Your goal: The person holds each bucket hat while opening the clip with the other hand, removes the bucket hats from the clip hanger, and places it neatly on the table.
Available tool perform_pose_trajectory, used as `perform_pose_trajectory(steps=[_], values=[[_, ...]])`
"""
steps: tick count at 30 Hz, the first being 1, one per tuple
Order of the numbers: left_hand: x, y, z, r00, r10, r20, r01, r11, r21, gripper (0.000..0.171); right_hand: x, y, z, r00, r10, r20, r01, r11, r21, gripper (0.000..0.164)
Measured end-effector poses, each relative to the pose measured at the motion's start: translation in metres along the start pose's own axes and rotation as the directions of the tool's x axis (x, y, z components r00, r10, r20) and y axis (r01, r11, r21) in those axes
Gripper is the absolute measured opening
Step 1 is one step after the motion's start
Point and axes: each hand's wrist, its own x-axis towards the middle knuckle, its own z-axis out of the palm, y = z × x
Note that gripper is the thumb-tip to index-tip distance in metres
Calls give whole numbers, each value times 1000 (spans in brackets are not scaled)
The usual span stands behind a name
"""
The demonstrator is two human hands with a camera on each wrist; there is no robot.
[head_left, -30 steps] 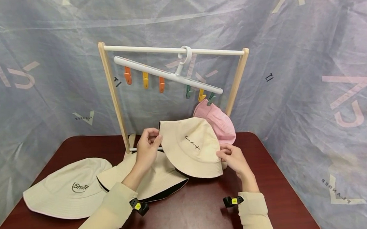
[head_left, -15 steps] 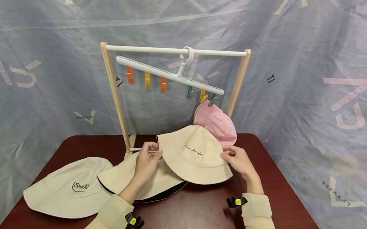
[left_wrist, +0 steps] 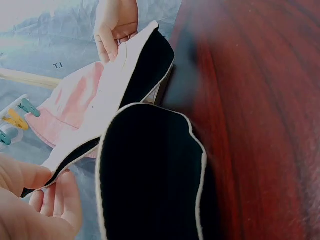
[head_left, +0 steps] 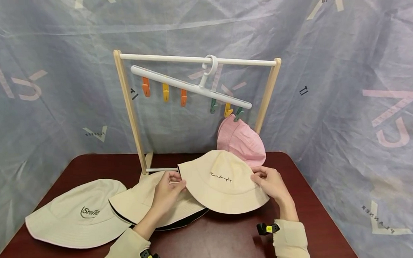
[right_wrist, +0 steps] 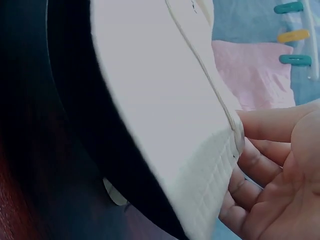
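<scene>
Both hands hold a cream bucket hat (head_left: 226,182) with dark script on its crown and a black lining. My left hand (head_left: 168,190) pinches the brim at its left end; in the left wrist view the thumb lies on one face of the brim and the fingers (left_wrist: 62,197) on the other. At the opposite side my right hand (head_left: 269,182) pinches the hat where crown meets brim. A second cream bucket hat (head_left: 143,193), black inside, lies under the left forearm, partly overlapped by the held one. Behind, a pink hat (head_left: 243,141) hangs from a green clothespin (head_left: 239,114).
A wooden rack (head_left: 127,105) stands at the back of the dark red table (head_left: 314,216). From its bar hangs a tilted white hanger (head_left: 187,84) with several coloured clothespins. An off-white hat (head_left: 75,213) reading "Smile" lies at the left. Grey cloth (head_left: 349,138) surrounds the table.
The held hat has come down toward the table and slightly right, its brim turning more level. Both hands moved down with it, keeping their hold. The pink hat stays hanging.
</scene>
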Motion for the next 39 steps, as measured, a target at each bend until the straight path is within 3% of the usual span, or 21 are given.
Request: perform_pose_trajectory(steps=[10,17,22,28,33,39], values=[[-9,0,7,995,-76,66,78,997,-22,26,-1,4,-2,999,-19,-46,15,997,-75,25],[-7,-3,12,989,-103,103,108,993,-48,29,-2,6,-4,998,-21,-65,14,994,-104,25],[-8,-3,11,989,-85,125,81,996,33,43,-3,8,-4,998,-21,-54,15,994,-111,25],[-9,-3,6,982,-14,189,-12,990,140,60,-4,6,-4,999,-26,-41,20,991,-129,25],[-6,-2,3,972,-3,236,-49,975,215,59,-4,3,-5,999,-27,-43,19,985,-174,24],[0,-2,2,960,-27,280,-50,963,266,50,-3,4,-4,997,-33,-71,17,976,-217,25]])
